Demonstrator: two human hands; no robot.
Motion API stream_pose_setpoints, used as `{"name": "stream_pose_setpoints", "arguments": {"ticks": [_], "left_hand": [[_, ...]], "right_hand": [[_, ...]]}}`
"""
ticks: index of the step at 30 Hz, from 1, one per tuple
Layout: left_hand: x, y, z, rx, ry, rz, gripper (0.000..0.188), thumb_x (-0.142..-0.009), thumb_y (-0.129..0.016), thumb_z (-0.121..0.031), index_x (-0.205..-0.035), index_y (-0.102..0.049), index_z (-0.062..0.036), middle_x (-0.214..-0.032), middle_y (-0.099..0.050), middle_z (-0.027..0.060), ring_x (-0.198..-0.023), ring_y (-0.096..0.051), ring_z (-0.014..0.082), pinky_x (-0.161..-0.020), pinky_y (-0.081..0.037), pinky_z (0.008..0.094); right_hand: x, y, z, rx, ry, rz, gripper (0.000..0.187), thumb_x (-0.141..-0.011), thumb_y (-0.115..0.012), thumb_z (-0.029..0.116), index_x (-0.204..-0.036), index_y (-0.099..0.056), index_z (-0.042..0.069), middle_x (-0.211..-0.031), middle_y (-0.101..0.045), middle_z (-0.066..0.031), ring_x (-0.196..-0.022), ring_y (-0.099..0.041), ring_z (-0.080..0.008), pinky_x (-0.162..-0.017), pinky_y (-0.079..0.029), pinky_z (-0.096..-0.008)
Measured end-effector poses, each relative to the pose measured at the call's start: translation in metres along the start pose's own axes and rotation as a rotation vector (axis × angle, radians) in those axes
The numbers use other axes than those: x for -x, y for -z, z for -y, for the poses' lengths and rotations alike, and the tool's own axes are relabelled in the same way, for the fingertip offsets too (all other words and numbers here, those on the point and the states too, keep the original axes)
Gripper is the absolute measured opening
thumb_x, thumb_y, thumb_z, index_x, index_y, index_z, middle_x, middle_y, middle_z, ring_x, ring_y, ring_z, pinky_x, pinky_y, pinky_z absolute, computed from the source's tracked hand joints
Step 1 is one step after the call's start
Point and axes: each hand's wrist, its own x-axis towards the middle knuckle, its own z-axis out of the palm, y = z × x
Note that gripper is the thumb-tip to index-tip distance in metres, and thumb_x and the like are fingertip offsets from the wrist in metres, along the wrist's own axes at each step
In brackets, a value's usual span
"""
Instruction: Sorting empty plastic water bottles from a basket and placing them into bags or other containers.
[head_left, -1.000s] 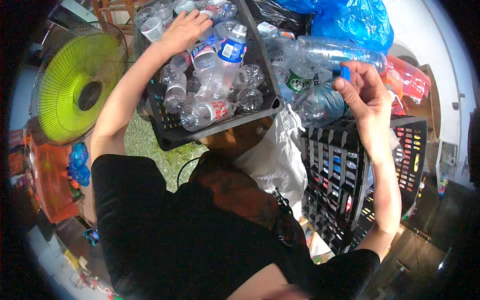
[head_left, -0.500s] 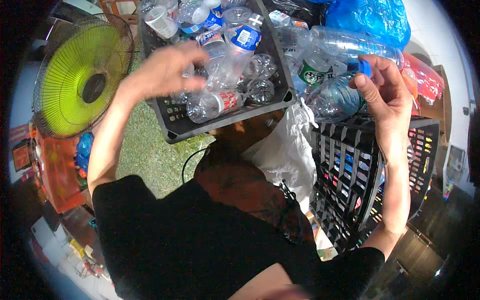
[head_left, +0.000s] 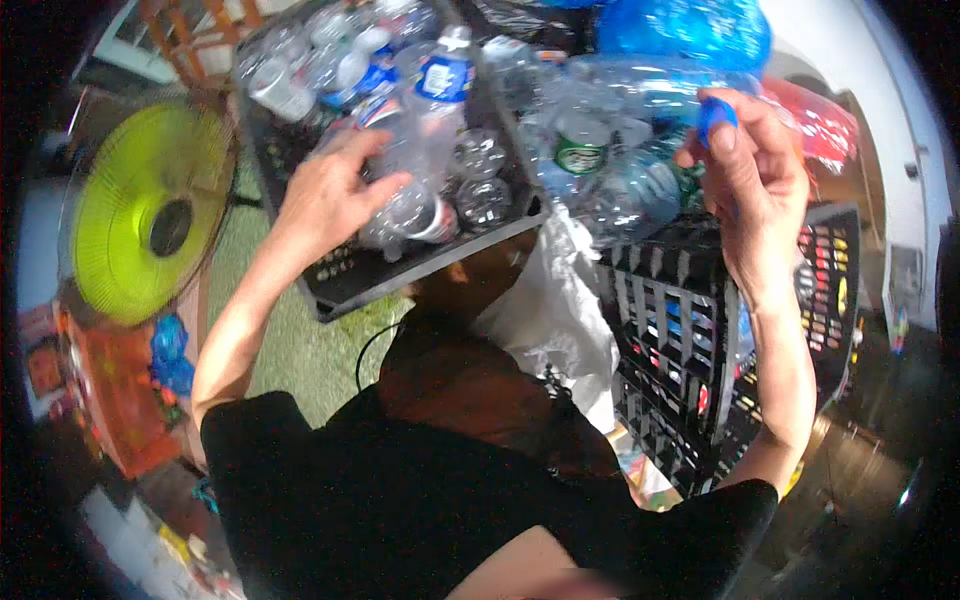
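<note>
My left hand (head_left: 330, 197) is over the near left part of a black plastic crate (head_left: 375, 284), its thumb and fingers apart. Just beyond its fingertips lie clear bottles, among them a blue-labelled bottle (head_left: 443, 80). Beside the thumb, a clear bottle with a red and white label (head_left: 437, 220) lies at the crate's near side; motion blurs it. My right hand (head_left: 752, 165) is raised at the right, thumb and index finger pinching a blue bottle cap (head_left: 716, 119). Below and left of that hand lies a clear bottle (head_left: 640, 190).
A green fan (head_left: 130, 210) stands at the left. More bottles, one green-labelled (head_left: 580, 145), and a blue plastic bag (head_left: 685, 40) lie right of the crate. A second black crate (head_left: 665, 340) stands below my right hand, next to a white sack (head_left: 560, 320).
The view has shifted, sliding the crate leftward. My left hand has come down nearer the bottles. The red-labelled bottle has turned. My right hand keeps the blue cap pinched.
</note>
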Motion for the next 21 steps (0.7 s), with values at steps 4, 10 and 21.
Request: {"name": "stream_pose_setpoints", "arguments": {"ticks": [4,10,21], "left_hand": [[-0.036,0.025,-0.046,0.031,-0.082,-0.144,0.035,-0.087,-0.071,-0.024,-0.113,-0.065,-0.0022,-0.102,-0.066,0.0102,-0.072,-0.063,0.0201,-0.064,-0.049,0.0313],[-0.075,0.026,-0.112,0.005,-0.293,-0.004,0.031,-0.087,-0.071,-0.021,-0.110,-0.065,-0.0013,-0.097,-0.065,0.0064,-0.068,-0.055,0.0141,-0.060,-0.045,0.0266],[-0.167,-0.012,-0.166,-0.249,-0.640,0.226,0.050,-0.078,-0.076,-0.027,-0.121,-0.061,-0.0070,-0.104,-0.063,0.0121,-0.082,-0.064,0.0254,-0.075,-0.051,0.0387]], "right_hand": [[0.015,0.031,-0.001,-0.473,-0.163,-0.086,0.037,-0.098,-0.059,0.035,-0.107,-0.064,0.000,-0.078,-0.066,-0.0076,-0.046,-0.036,-0.0011,-0.042,-0.028,-0.0174],[0.093,0.117,0.014,-0.280,-0.275,-0.365,0.043,-0.097,-0.056,0.044,-0.108,-0.063,0.003,-0.078,-0.066,-0.0063,-0.047,-0.038,-0.0030,-0.042,-0.026,-0.0191],[0.317,0.211,-0.026,0.318,-0.272,-1.210,0.036,-0.093,-0.065,0.031,-0.117,-0.062,0.005,-0.081,-0.060,0.0042,-0.062,-0.044,-0.0017,-0.053,-0.033,-0.0173]]}}
